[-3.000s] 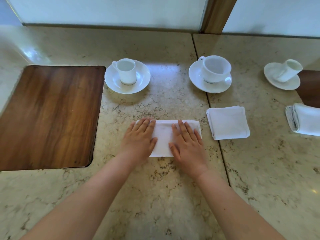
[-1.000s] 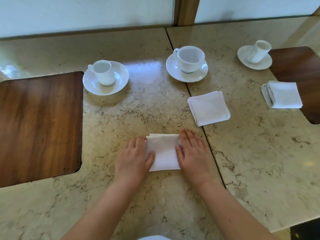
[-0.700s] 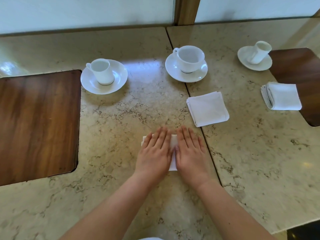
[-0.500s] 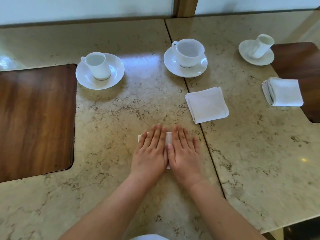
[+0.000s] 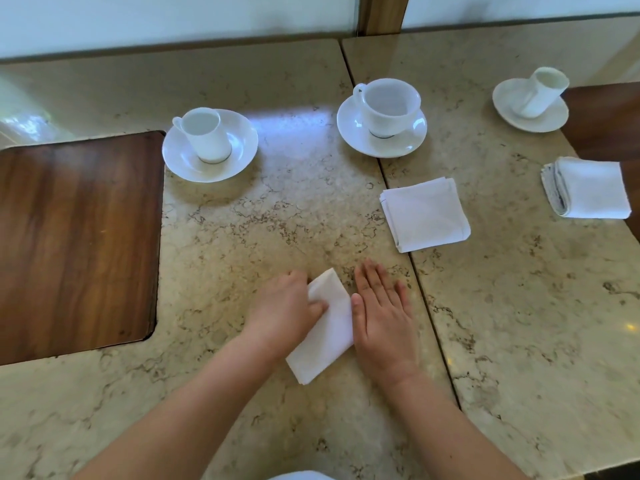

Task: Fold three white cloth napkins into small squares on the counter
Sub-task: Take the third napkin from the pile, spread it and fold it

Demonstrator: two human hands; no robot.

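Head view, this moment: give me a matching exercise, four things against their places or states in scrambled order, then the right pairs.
Things:
1. left hand
2. right hand
3. middle folded napkin
4. far right folded napkin

States:
A. lies alone on the counter, in front of the wide cup
B. flat, fingers straight, beside the nearest napkin
C. lies at the edge of the right wooden panel
D. grips the nearest napkin, thumb on top

Pairs: 1-D, 2-B, 3-A, 4-C
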